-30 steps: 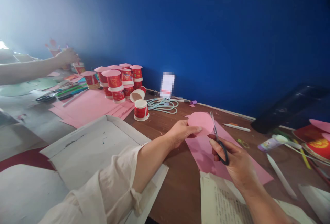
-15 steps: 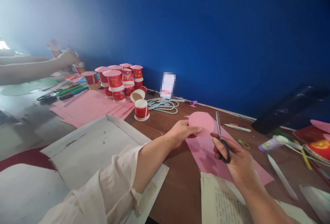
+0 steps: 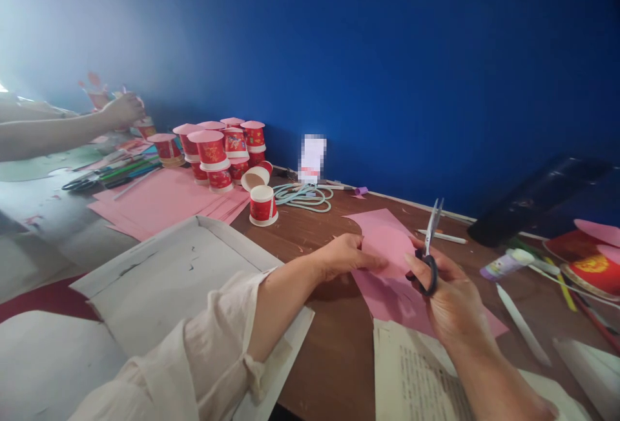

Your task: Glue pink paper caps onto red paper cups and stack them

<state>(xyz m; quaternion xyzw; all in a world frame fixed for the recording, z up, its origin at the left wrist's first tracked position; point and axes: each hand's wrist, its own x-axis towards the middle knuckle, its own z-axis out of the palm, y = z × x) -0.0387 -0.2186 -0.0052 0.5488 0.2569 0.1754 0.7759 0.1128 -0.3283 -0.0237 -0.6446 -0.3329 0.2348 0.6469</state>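
My left hand pinches a pink paper disc, held low and nearly flat over a pink paper sheet on the brown table. My right hand grips black-handled scissors, blades pointing up and slightly apart, just right of the disc. The blades do not touch the paper.
Red paper cups are stacked at the back left beside pink sheets; one cup stands alone. A white cardboard tray, a coiled cable, a glue stick, pencils and printed paper lie around. Another person's hand works far left.
My left hand lowered the pink disc towards the sheet and tipped it flatter. My right hand drew the scissors away to the right and turned the blades upright.
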